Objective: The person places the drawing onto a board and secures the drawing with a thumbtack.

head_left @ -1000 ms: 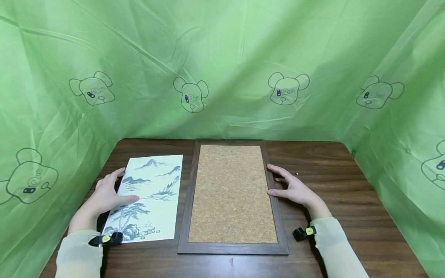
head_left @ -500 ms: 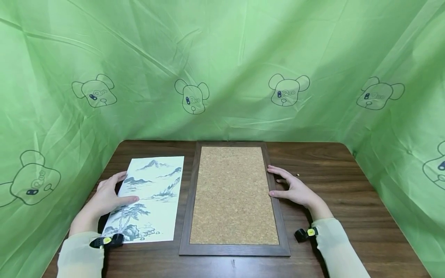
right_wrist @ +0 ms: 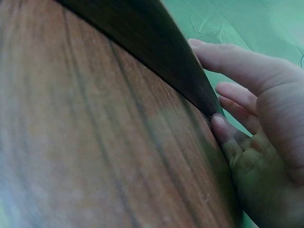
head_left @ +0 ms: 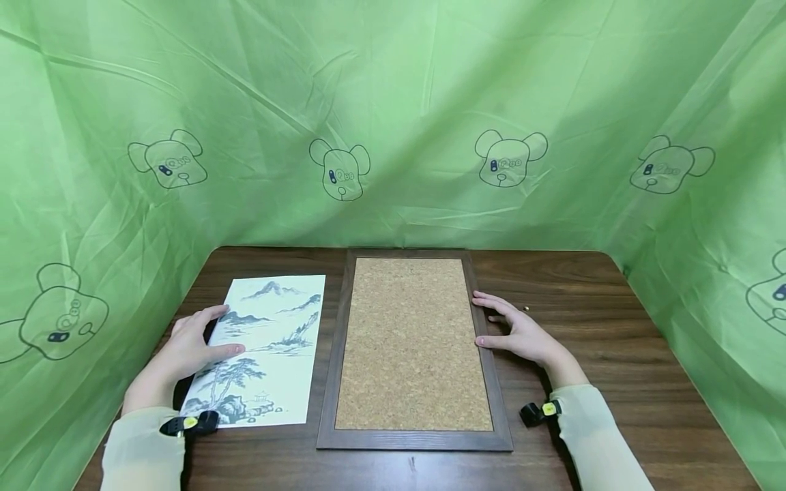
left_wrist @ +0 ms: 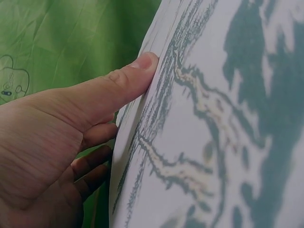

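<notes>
A white sheet (head_left: 282, 389) printed with an ink landscape of mountains and pine trees lies on the left of the table. My left hand (head_left: 187, 348) rests at its left edge, thumb laid over the print and the other fingers along the edge. In the left wrist view the thumb (left_wrist: 121, 80) stretches over the sheet; the lower fingertips partly disappear at its edge. A cork board (head_left: 414, 341) in a dark brown frame (head_left: 417, 440) lies flat beside the sheet. My right hand (head_left: 522, 331) touches the frame's right side with outstretched thumb and fingertips, also seen in the right wrist view.
The dark wooden table (head_left: 614, 382) extends right of the board. A tiny light-coloured bit (head_left: 525, 308) lies near my right hand. Green cloth (head_left: 399, 123) with bear-head drawings stands around the back and sides. A black camera with a yellow-marked strap sits at each wrist.
The left fingertips have shifted slightly inward over the sheet's left edge. The right hand stays on the frame, and the whole head view has shifted a little.
</notes>
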Tool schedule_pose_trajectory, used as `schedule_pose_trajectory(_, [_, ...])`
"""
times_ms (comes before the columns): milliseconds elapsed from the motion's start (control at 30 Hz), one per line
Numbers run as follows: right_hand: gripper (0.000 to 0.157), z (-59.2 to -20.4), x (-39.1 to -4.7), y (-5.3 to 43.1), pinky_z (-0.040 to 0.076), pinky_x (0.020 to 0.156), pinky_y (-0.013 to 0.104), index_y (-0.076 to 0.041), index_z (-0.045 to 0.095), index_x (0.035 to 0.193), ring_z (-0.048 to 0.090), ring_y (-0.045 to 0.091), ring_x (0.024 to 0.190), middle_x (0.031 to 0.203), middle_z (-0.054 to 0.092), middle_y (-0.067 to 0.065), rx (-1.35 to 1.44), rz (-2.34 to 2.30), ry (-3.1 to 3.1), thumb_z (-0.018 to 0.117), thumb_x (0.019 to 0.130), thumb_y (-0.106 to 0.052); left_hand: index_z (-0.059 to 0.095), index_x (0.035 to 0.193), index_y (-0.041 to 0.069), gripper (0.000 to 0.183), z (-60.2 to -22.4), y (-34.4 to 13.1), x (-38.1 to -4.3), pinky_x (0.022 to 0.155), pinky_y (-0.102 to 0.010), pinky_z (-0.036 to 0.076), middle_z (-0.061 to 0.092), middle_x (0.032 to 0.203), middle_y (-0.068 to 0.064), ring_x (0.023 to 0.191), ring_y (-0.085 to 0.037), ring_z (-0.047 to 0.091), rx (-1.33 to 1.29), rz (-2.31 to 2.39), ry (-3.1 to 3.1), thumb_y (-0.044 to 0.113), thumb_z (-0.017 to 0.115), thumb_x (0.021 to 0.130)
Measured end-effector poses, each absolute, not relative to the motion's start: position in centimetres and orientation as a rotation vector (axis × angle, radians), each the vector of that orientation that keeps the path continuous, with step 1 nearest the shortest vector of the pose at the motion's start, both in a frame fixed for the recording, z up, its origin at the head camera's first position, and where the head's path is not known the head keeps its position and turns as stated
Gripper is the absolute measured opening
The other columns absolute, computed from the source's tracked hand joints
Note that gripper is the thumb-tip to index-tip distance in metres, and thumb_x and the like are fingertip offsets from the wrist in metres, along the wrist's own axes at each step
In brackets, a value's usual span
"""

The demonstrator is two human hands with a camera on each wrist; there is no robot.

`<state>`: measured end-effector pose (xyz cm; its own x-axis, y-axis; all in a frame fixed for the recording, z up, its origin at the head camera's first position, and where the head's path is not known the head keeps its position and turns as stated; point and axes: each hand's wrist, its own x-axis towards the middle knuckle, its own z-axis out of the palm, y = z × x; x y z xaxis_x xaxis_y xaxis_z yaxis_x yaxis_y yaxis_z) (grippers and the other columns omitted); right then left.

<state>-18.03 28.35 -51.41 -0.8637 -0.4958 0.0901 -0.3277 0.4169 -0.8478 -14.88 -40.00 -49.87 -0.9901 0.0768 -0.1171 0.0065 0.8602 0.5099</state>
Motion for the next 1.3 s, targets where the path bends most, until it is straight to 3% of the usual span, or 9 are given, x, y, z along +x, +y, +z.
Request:
schedule_pose_trajectory(200, [0.083,-51.2,-18.2,28.2,0.043,0.120,0.032,-0.011,0.049,0.164,0.036,0.029,0.158,0.177,0.034,0.009,-0.729,-1.438,2.485,0.091,0.093,-0.017,0.036,0.168,0.002,0.117,-49.8,-40.1,-14.9,0.109,-0.079,0.027,0.036,0.165,-0.039,0.147,-0.064,0.019,0.074,0.797,2.893,0.062,0.091,0.083])
schedule_pose_trajectory(433, [0.091,-51.2,-18.2,28.2,0.040,0.121,0.060,-0.018,0.041,0.169,0.042,0.036,0.155,0.175,0.037,0.006,-0.660,-1.426,2.492,0.091,0.093,-0.021,0.036,0.168,0.002,0.118,-49.8,-40.1,-14.9,0.110,-0.079,0.026,0.037,0.165,-0.038,0.146,-0.063,0.019,0.071,0.816,2.888,0.063,0.090,0.083])
schedule_pose_trajectory(567, [0.094,-51.2,-18.2,28.2,0.039,0.120,0.065,-0.021,0.038,0.171,0.047,0.041,0.151,0.175,0.038,0.005,-0.628,-1.421,2.494,0.091,0.093,-0.024,0.039,0.166,0.000,0.115,-49.8,-40.1,-15.0,0.110,-0.078,0.026,0.040,0.164,-0.038,0.146,-0.062,0.021,0.076,0.826,2.898,0.062,0.091,0.083])
schedule_pose_trajectory(900, [0.091,-51.2,-18.1,28.2,0.039,0.120,0.066,-0.021,0.038,0.171,0.047,0.041,0.151,0.176,0.037,0.004,-0.636,-1.420,2.498,0.089,0.095,-0.023,0.051,0.157,-0.002,0.096,-49.6,-39.8,-15.2,0.108,-0.076,0.033,0.050,0.155,-0.038,0.140,-0.059,0.036,0.092,0.808,2.967,0.050,0.093,0.087])
schedule_pose_trajectory(1133, [0.082,-51.4,-18.1,28.4,0.040,0.119,0.064,-0.017,0.038,0.171,0.045,0.039,0.153,0.175,0.037,0.005,-0.677,-1.421,2.512,0.082,0.102,-0.020,0.062,0.149,0.000,0.077,-49.9,-39.6,-15.5,0.108,-0.079,0.032,0.049,0.151,-0.038,0.139,-0.063,0.039,0.126,0.804,3.033,0.039,0.093,0.090])
schedule_pose_trajectory(1300, [0.082,-51.6,-18.0,28.5,0.043,0.120,0.055,-0.017,0.037,0.171,0.043,0.036,0.154,0.176,0.037,0.003,-0.683,-1.410,2.515,0.081,0.102,-0.021,0.059,0.151,-0.002,0.082,-49.8,-39.1,-15.3,0.104,-0.079,0.035,0.041,0.149,-0.043,0.138,-0.062,0.036,0.051,0.810,3.039,0.039,0.093,0.089])
